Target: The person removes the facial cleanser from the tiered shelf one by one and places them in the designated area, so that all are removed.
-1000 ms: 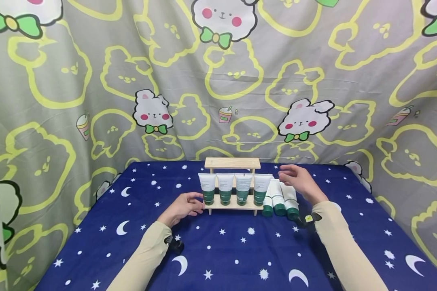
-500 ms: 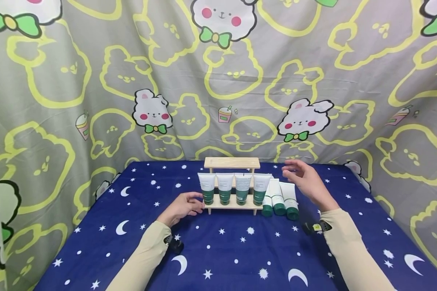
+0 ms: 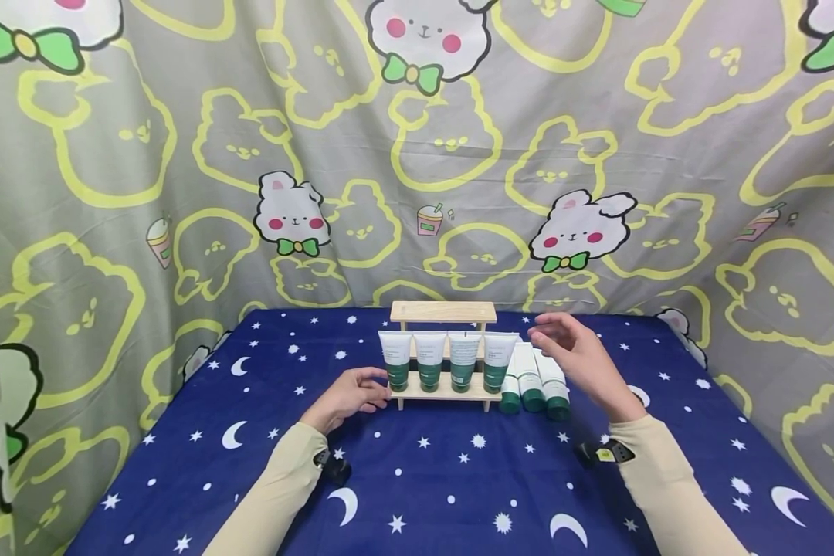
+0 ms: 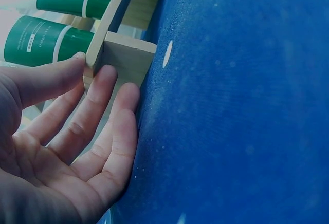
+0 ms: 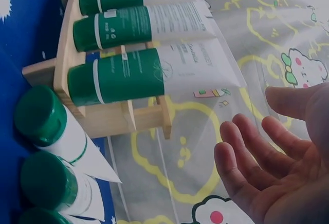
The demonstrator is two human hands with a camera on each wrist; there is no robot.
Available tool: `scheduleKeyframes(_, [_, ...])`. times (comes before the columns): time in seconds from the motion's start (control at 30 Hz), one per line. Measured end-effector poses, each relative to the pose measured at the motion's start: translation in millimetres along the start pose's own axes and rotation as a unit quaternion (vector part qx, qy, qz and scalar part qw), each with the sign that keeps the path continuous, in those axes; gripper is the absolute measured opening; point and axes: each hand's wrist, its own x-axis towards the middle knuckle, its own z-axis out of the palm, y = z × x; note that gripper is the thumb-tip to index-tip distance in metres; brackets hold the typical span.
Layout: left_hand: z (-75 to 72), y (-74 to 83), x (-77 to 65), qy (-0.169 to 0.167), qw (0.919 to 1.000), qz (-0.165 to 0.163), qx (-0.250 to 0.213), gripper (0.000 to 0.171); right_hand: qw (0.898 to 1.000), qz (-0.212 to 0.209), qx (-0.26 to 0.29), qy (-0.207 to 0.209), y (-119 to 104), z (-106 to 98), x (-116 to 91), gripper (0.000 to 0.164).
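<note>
A small wooden rack [image 3: 443, 312] stands mid-table with several white-and-green tubes [image 3: 430, 360] upright in its lower shelf. Three more tubes [image 3: 530, 378] lie on the cloth against the rack's right end, caps toward me. My left hand [image 3: 350, 395] rests on the cloth with its straight fingertips [image 4: 105, 75] touching the rack's left foot [image 4: 126, 54]. My right hand [image 3: 578, 351] hovers open above the lying tubes [image 5: 49, 126], holding nothing, fingers [image 5: 241, 157] relaxed.
The table is covered by a dark blue cloth with stars and moons [image 3: 459, 479]. A grey curtain with yellow bears and white bunnies [image 3: 417, 154] hangs close behind and wraps both sides. Both forearms wear beige sleeves with wrist cameras.
My right hand lifted and drew slightly right, then came back left and lower over the lying tubes. The left hand, rack and tubes stayed put.
</note>
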Motion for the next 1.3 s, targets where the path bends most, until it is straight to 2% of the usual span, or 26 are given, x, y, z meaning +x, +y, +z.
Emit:
scheduleKeyframes(0.27, [1.9,3.2,-2.6,0.002,1.0,0.0,-0.001,0.045,1.0,0.001,0.004,0.011,-1,11,0,0.039])
scheduleKeyframes(0.47, [0.9,1.1,-0.8,0.004,1.0,-0.006,-0.001,0.044,1.0,0.013,0.016,0.011,-4,19,-4,0.041])
scheduleKeyframes(0.63, [0.5,-0.3,0.2,0.001,1.0,0.0,-0.002,0.043,0.999,0.016,0.025,0.018,-1,23,-3,0.041])
scheduleKeyframes(0.87, [-0.6,-0.3,0.5,0.001,1.0,-0.001,0.001,0.043,0.999,0.031,0.034,0.007,3,31,-2,0.045])
scheduleKeyframes(1.3, [-0.1,-0.4,-0.9,-0.001,1.0,0.002,-0.003,0.044,0.999,0.041,0.017,-0.002,13,43,0,0.036])
